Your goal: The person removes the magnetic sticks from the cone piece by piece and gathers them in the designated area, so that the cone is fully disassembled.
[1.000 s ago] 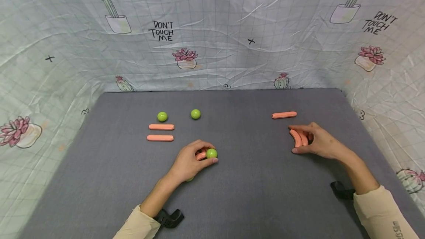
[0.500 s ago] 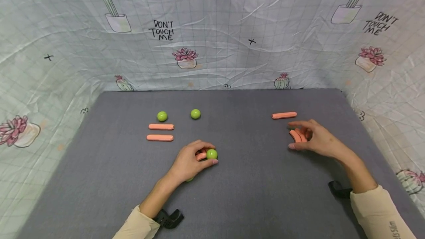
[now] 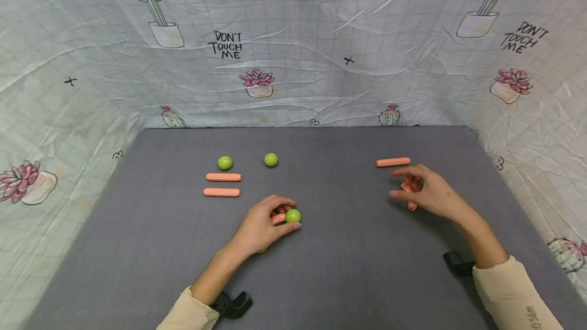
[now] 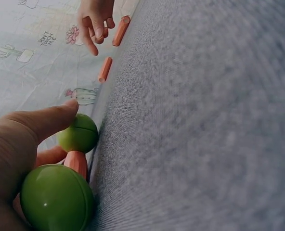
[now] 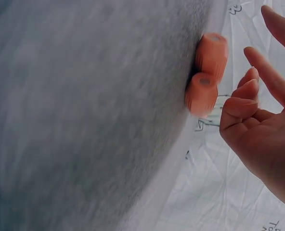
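My left hand (image 3: 263,225) curves round a green ball (image 3: 293,216), its thumb and fingers on either side. Behind that ball an orange stick (image 3: 277,219) shows within the hand. In the left wrist view the stick lies between the far ball (image 4: 79,134) and a second green ball (image 4: 57,198) near the palm. My right hand (image 3: 431,191) hovers over two orange sticks (image 5: 212,55), partly hiding them in the head view. Its index finger and thumb are spread, the other fingers loosely bent, and the right wrist view shows a gap between fingers and sticks.
Two orange sticks (image 3: 223,177) lie parallel at the left, with a green ball (image 3: 225,162) behind them and another ball (image 3: 271,160) to its right. A single orange stick (image 3: 393,162) lies beyond the right hand. Printed cloth (image 3: 293,65) encloses the grey table (image 3: 339,269).
My right hand has let go of the two orange sticks and shifted slightly left and up, its fingers now apart from them. The left hand has stayed in place.
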### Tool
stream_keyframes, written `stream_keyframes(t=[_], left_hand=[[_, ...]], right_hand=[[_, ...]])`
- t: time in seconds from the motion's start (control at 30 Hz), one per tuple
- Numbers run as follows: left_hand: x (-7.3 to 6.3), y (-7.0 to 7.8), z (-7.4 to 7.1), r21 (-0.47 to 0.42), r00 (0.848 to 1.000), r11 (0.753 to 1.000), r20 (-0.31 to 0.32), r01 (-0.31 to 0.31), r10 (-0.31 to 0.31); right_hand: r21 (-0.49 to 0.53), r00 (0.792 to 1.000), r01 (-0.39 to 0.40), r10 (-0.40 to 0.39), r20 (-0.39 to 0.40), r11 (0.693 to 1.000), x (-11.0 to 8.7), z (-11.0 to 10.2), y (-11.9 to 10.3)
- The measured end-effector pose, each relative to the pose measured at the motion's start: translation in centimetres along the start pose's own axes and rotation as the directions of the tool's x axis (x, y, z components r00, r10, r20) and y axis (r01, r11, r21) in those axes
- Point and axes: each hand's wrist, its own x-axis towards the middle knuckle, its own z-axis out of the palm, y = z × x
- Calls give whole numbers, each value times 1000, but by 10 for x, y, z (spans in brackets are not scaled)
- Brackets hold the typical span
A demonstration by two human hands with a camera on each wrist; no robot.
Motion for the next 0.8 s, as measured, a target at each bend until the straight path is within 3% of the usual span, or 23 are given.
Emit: stream_keyframes(t=[0.2,0.5,0.8], left_hand=[[-4,0,-3,35,999,999,-23,-34,34],[-9,2,-7,89,999,996,-29,-19,22],[-13,1,-10,95,999,995,-31,29,-26]], right_hand=[[107,1000,-13,12,10,994,5,8,-8],[56,993,116,-115,-10,992,18,29,-25],[148,988,121,-134,79,982,26,50,-45]])
